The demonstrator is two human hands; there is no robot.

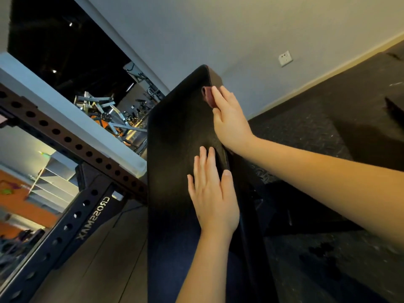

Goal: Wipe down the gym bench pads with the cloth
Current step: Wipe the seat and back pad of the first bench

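Wiping step in hand: your right grip (230,121) pinches the dark red cloth (208,97) against the right edge of the black bench pad (175,149), near its top end; your left grip (213,197) lies flat, fingers straight, lower down. Next move, as judged: draw the cloth along that edge with steady pressure. Count: one cloth, one pad, two grips.

wall (240,29): plain, pale; wht socket (286,58) low; pale skirting (328,71) | rubber floor (317,132): dk, speckled, R side | planks (105,259): wood-look, L side | CROSSMAX rack upright (94,217): blk, hole rows | crossbeam (65,138): brown, holed | opening (54,51): dk, wht frame (65,110), gym machines (105,114) beyond | light: dim, warm
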